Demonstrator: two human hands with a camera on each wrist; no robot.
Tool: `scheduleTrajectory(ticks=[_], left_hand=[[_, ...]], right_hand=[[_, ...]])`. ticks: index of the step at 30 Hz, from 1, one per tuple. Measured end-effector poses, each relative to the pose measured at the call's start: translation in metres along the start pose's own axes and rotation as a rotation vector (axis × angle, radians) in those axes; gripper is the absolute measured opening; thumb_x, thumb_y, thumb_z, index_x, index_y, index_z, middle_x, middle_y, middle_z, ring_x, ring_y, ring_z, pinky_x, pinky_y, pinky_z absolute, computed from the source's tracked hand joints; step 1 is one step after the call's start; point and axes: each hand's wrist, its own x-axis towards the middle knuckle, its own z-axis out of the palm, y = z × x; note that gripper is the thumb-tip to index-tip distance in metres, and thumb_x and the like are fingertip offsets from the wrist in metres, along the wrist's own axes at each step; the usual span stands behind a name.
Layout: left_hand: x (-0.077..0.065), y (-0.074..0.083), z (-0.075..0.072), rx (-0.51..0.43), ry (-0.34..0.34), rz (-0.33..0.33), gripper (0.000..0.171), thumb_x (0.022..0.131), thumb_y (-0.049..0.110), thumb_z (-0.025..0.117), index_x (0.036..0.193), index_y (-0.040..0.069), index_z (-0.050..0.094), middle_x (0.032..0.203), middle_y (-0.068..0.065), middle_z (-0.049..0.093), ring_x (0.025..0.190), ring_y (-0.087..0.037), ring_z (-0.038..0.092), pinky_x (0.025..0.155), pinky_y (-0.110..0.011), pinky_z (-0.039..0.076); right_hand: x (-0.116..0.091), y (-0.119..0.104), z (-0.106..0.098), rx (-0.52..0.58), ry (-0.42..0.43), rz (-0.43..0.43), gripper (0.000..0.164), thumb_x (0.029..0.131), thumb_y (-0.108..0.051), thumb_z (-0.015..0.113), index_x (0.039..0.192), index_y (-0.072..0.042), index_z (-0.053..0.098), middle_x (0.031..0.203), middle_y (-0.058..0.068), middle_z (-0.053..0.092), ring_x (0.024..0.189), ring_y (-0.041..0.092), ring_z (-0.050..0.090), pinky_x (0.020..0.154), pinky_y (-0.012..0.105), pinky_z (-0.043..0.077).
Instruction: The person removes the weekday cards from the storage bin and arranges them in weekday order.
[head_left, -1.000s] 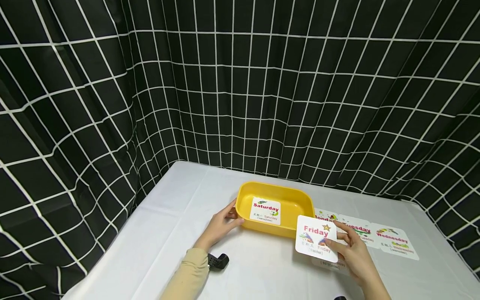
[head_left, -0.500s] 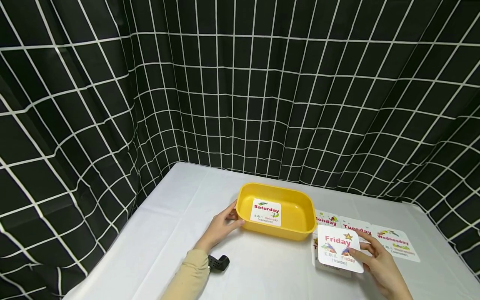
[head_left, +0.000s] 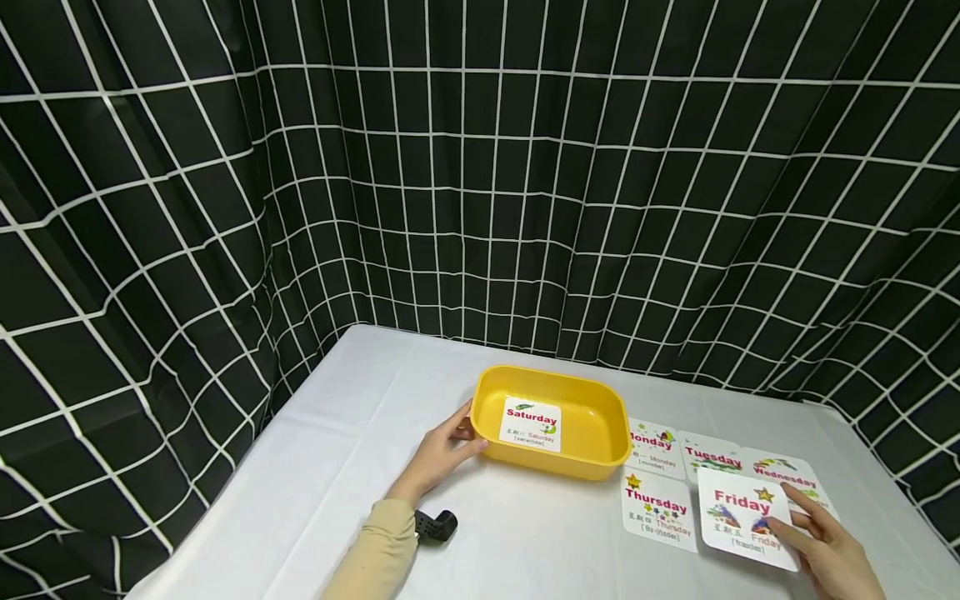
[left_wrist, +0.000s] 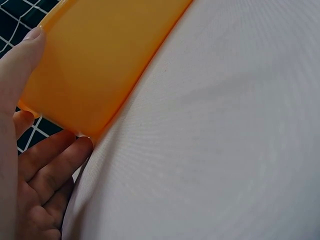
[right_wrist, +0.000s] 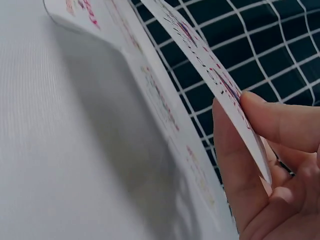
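Right fingers: the right hand (head_left: 828, 546) pinches a square white card printed "Friday" (head_left: 738, 521) between thumb and fingers, raised over the white cloth-covered table (head_left: 540, 542).
Left fingers: curled at the left end of a glossy yellow rectangular tub (head_left: 551, 468); the left hand (head_left: 435, 457) grips it.
Tub: white "Saturday" card (head_left: 530, 433) lies inside, left.
Far row, right: white "Monday" (head_left: 652, 460), "Tuesday" (head_left: 711, 455), "Wednesday" (head_left: 787, 477) cards.
Near row: white "Thursday" card (head_left: 657, 518).

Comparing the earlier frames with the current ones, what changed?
The right hand carried the Friday card rightward and slightly nearer the person, uncovering the Thursday card; nothing was let go. The left hand stayed on the yellow tray, the Saturday card inside.
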Motion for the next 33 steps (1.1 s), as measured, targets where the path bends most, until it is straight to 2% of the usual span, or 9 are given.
scheduleTrajectory(ticks=[2, 4, 6, 9, 11, 13, 18, 25, 33], left_hand=[[0.0, 0.0, 0.0, -0.005, 0.001, 0.004, 0.078, 0.081, 0.048, 0.066, 0.146, 0.024, 0.031, 0.114, 0.003, 0.061, 0.097, -0.01, 0.056, 0.094, -0.043, 0.038], [0.0, 0.0, 0.0, -0.007, 0.002, 0.011, 0.077, 0.082, 0.047, 0.066, 0.146, 0.023, 0.031, 0.114, 0.002, 0.061, 0.097, -0.011, 0.057, 0.095, -0.044, 0.038], [0.0, 0.0, 0.0, -0.011, 0.004, 0.013, 0.077, 0.082, 0.046, 0.067, 0.146, 0.023, 0.031, 0.114, 0.002, 0.061, 0.097, -0.012, 0.057, 0.095, -0.046, 0.037], [0.0, -0.001, 0.0, -0.009, 0.007, 0.011, 0.076, 0.082, 0.046, 0.067, 0.146, 0.024, 0.032, 0.114, 0.003, 0.061, 0.097, -0.013, 0.057, 0.096, -0.048, 0.035], [0.0, -0.002, 0.001, 0.0, 0.008, 0.009, 0.076, 0.082, 0.047, 0.066, 0.146, 0.024, 0.032, 0.113, 0.004, 0.061, 0.097, -0.013, 0.057, 0.096, -0.048, 0.034], [0.001, -0.003, 0.001, 0.012, 0.009, 0.004, 0.077, 0.081, 0.049, 0.066, 0.146, 0.024, 0.032, 0.112, 0.004, 0.061, 0.096, -0.011, 0.057, 0.097, -0.048, 0.034], [0.001, -0.004, 0.001, 0.018, 0.013, 0.001, 0.078, 0.08, 0.05, 0.066, 0.146, 0.025, 0.031, 0.113, 0.004, 0.061, 0.096, -0.01, 0.056, 0.097, -0.047, 0.035], [0.002, -0.004, 0.001, 0.01, 0.006, -0.003, 0.079, 0.08, 0.051, 0.066, 0.146, 0.025, 0.031, 0.111, 0.008, 0.061, 0.096, -0.008, 0.056, 0.094, -0.043, 0.038], [0.002, -0.003, 0.001, 0.007, 0.002, -0.008, 0.079, 0.08, 0.051, 0.066, 0.146, 0.025, 0.032, 0.11, 0.01, 0.061, 0.095, -0.007, 0.057, 0.095, -0.041, 0.037]], right_hand=[[0.003, 0.003, -0.003, -0.041, 0.029, 0.022, 0.096, 0.08, -0.041, 0.071, 0.149, -0.022, 0.007, 0.122, 0.02, 0.031, 0.079, 0.007, 0.044, 0.062, 0.022, 0.042], [0.004, 0.005, -0.005, -0.095, 0.056, 0.017, 0.095, 0.079, -0.045, 0.07, 0.149, -0.02, 0.01, 0.125, 0.023, 0.036, 0.081, 0.006, 0.044, 0.062, 0.021, 0.041], [0.004, 0.007, -0.005, -0.147, 0.088, 0.005, 0.092, 0.08, -0.046, 0.069, 0.149, -0.018, 0.014, 0.12, 0.018, 0.046, 0.085, 0.008, 0.043, 0.067, 0.022, 0.038], [0.004, 0.009, -0.002, -0.189, 0.122, -0.028, 0.09, 0.08, -0.046, 0.069, 0.147, -0.013, 0.02, 0.102, 0.004, 0.058, 0.094, 0.015, 0.041, 0.072, 0.025, 0.033], [0.004, 0.01, 0.001, -0.204, 0.141, -0.038, 0.088, 0.08, -0.044, 0.069, 0.147, -0.013, 0.022, 0.093, -0.004, 0.056, 0.099, 0.021, 0.036, 0.073, 0.028, 0.03], [0.004, 0.011, 0.003, -0.206, 0.154, -0.046, 0.086, 0.08, -0.042, 0.07, 0.147, -0.013, 0.024, 0.091, -0.006, 0.055, 0.1, 0.023, 0.036, 0.074, 0.028, 0.03], [0.006, 0.012, 0.006, -0.249, 0.17, -0.067, 0.082, 0.082, -0.039, 0.068, 0.145, -0.007, 0.026, 0.095, 0.007, 0.057, 0.1, 0.027, 0.036, 0.074, 0.031, 0.03], [0.004, 0.013, 0.01, -0.3, 0.208, -0.083, 0.075, 0.082, -0.034, 0.069, 0.14, 0.001, 0.035, 0.09, 0.008, 0.052, 0.09, 0.025, 0.04, 0.064, 0.027, 0.032], [0.007, 0.016, 0.014, -0.329, 0.243, -0.091, 0.071, 0.08, -0.026, 0.072, 0.135, 0.005, 0.039, 0.087, 0.013, 0.05, 0.082, 0.025, 0.042, 0.06, 0.029, 0.033]])
